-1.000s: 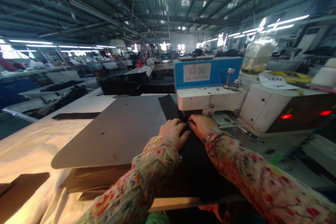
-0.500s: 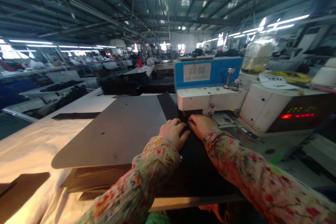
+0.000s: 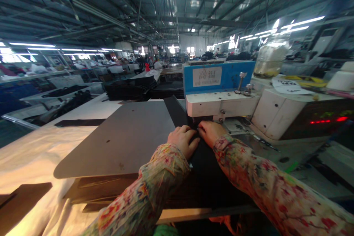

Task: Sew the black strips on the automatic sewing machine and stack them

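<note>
Black sheet (image 3: pixel 204 169) lies partly fed through the sewing machine (image 3: pixel 221 103), left hand (image 3: pixel 184 140) and right hand (image 3: pixel 210 131) pinching it, most not yet through.

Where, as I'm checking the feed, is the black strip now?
Head view, centre: the black strip lies under the left hand and right hand, running away along the left of the sewing machine, over the grey board.

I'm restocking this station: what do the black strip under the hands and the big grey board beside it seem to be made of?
Black strip: looks like a thin fabric or synthetic sheet with a matte finish. It lies flat with no shine, but it is too dark to be sure.
Grey board: probably stiff cardboard or fibreboard, matte. Its rounded corner and clean, rigid edge overhang the pile beneath.
</note>
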